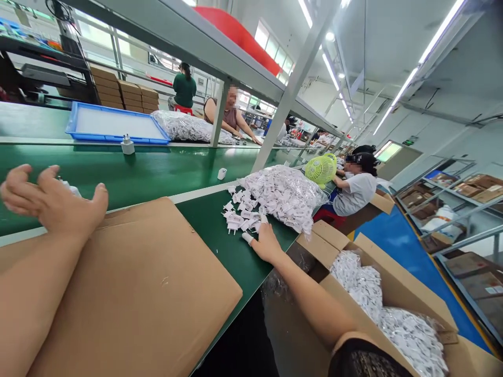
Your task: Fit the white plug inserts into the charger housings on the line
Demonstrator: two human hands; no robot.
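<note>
My left hand [55,199] hovers over the far edge of a flat cardboard sheet [133,293], fingers curled around a small white part that barely shows. My right hand [265,242] reaches out to a loose heap of small white plug adapters [241,214] on the green table. Its fingers, one with a white tip cover, touch the pile's near edge. Whether they grip a piece is hidden. Behind the loose pieces lies a big clear bag of the same white adapters [286,196].
The green conveyor belt [157,167] carries two single white adapters [128,145]. A blue tray [113,125] lies beyond. An open carton of bagged white parts [389,309] stands at my right. A green fan [321,168] and seated workers are farther along.
</note>
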